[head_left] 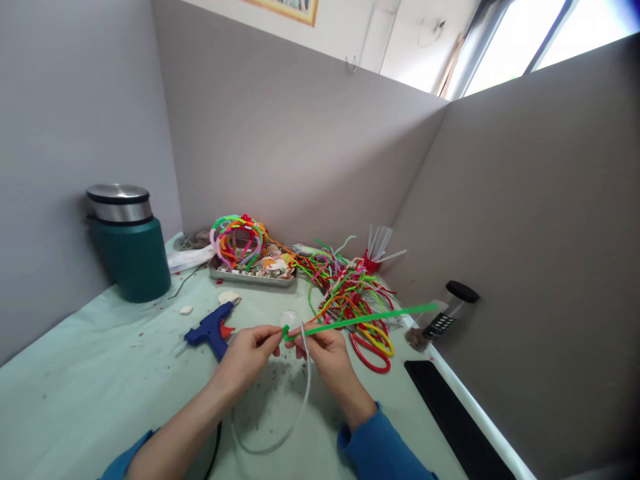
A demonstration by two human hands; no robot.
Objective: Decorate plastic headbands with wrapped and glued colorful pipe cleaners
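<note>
Above the table, my left hand pinches the short curled end of a bright green pipe cleaner. My right hand is closed on the same stem, whose long straight part points out to the right. A pale grey band runs up to the fingers of my right hand and hangs in a wide curve below both hands. The green stem's curl sits near the band's upper end; fingers partly hide how they join. Close to my left wrist lies a blue glue gun with an orange-red trigger.
Behind, a metal tray holds shells and colourful wrapped rings. A tangle of pipe cleaners lies beside scissors with red and yellow handles. A green flask stands left; a clear jar and black strip lie right.
</note>
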